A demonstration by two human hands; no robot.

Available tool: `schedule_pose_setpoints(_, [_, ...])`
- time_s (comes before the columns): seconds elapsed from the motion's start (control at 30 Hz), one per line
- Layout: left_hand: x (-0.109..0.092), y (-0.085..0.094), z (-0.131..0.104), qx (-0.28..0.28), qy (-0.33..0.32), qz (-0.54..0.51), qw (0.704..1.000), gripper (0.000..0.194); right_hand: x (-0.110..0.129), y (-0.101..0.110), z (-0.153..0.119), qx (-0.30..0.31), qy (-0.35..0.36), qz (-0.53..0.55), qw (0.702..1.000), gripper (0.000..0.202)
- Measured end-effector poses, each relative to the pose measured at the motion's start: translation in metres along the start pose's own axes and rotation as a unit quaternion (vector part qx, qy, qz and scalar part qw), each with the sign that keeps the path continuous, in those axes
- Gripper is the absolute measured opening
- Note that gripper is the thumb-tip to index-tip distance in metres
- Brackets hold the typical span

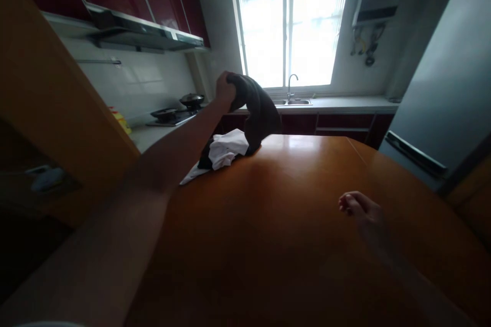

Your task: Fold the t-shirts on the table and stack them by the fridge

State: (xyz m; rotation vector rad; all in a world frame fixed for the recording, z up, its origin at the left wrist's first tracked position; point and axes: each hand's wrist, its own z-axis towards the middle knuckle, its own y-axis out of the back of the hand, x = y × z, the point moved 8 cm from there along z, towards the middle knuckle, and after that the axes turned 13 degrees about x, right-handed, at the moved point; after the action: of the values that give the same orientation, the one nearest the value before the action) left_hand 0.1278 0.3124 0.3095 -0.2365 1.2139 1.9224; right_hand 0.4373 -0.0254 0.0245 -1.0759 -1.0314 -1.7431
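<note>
Stretched out over the far left of the table, my left hand (225,91) is closed on a dark grey piece of cloth (263,110), perhaps a garment. The cloth arches up from the hand and hangs down to the right, its lower end by the pile. Below it lies a crumpled heap of white cloth (229,149) with black cloth (205,157) beside it. My right hand (362,207) is above the right part of the table, fingers curled into a loose fist, with nothing seen in it.
The brown wooden table (291,225) has a rounded far edge. Beyond it are a sink (301,102) under the window, a stove (176,118) with pans at left, and a tall fridge (441,82) at right. A wooden panel (57,97) stands close on the left.
</note>
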Motion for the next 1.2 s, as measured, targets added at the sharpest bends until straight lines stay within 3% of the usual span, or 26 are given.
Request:
schedule_pose_setpoints(0.07, [0.027,0.019,-0.013,-0.078,0.0,0.052,0.996,0.037,-0.008,-0.007,0.001,0.027,-0.013,-0.005,1.0,0.029])
schedule_pose_setpoints(0.13, [0.067,0.02,-0.04,-0.096,0.012,0.105,0.99,0.035,-0.013,-0.013,0.002,0.046,-0.022,-0.009,0.999,0.027])
schedule_pose_setpoints(0.17, [0.091,0.013,-0.056,-0.065,0.024,0.119,0.99,0.036,-0.015,-0.015,0.002,0.054,-0.025,-0.012,0.998,0.026])
schedule_pose_setpoints(0.23, [0.147,-0.029,-0.088,0.147,0.095,0.217,0.96,0.045,-0.016,-0.02,0.003,0.069,-0.029,-0.02,0.997,0.025])
schedule_pose_setpoints(0.27, [0.169,-0.044,-0.106,0.207,0.11,0.225,0.946,0.045,-0.018,-0.022,0.003,0.077,-0.034,-0.025,0.996,0.025])
schedule_pose_setpoints(0.37, [0.21,-0.071,-0.133,0.298,0.129,0.236,0.916,0.047,-0.022,-0.03,0.002,0.098,-0.047,-0.043,0.993,0.026])
schedule_pose_setpoints(0.47, [0.223,-0.079,-0.118,0.334,0.151,0.256,0.894,0.048,-0.028,-0.037,0.001,0.118,-0.057,-0.062,0.989,0.028])
schedule_pose_setpoints(0.53, [0.226,-0.077,-0.094,0.313,0.164,0.282,0.892,0.052,-0.031,-0.041,-0.001,0.127,-0.065,-0.074,0.987,0.029])
schedule_pose_setpoints(0.63, [0.234,-0.082,-0.075,0.262,0.171,0.31,0.898,0.077,-0.036,-0.041,-0.004,0.131,-0.077,-0.091,0.984,0.03])
schedule_pose_setpoints(0.7, [0.249,-0.1,-0.086,0.271,0.187,0.304,0.894,0.09,-0.041,-0.039,-0.006,0.133,-0.088,-0.102,0.982,0.031])
schedule_pose_setpoints(0.77, [0.265,-0.121,-0.108,0.283,0.193,0.296,0.892,0.085,-0.046,-0.037,-0.008,0.138,-0.101,-0.113,0.979,0.032])
schedule_pose_setpoints(0.87, [0.271,-0.137,-0.131,0.22,0.146,0.305,0.915,0.073,-0.054,-0.038,-0.009,0.145,-0.116,-0.127,0.974,0.033])
schedule_pose_setpoints(0.93, [0.276,-0.139,-0.135,0.184,0.15,0.297,0.925,0.071,-0.056,-0.041,-0.009,0.148,-0.12,-0.134,0.972,0.033])
schedule_pose_setpoints(1.07, [0.291,-0.131,-0.124,0.128,0.223,0.266,0.929,0.073,-0.053,-0.047,-0.012,0.16,-0.118,-0.138,0.97,0.033])
schedule_pose_setpoints(1.2, [0.303,-0.125,-0.114,0.105,0.26,0.258,0.925,0.076,-0.055,-0.047,-0.016,0.175,-0.131,-0.133,0.967,0.033])
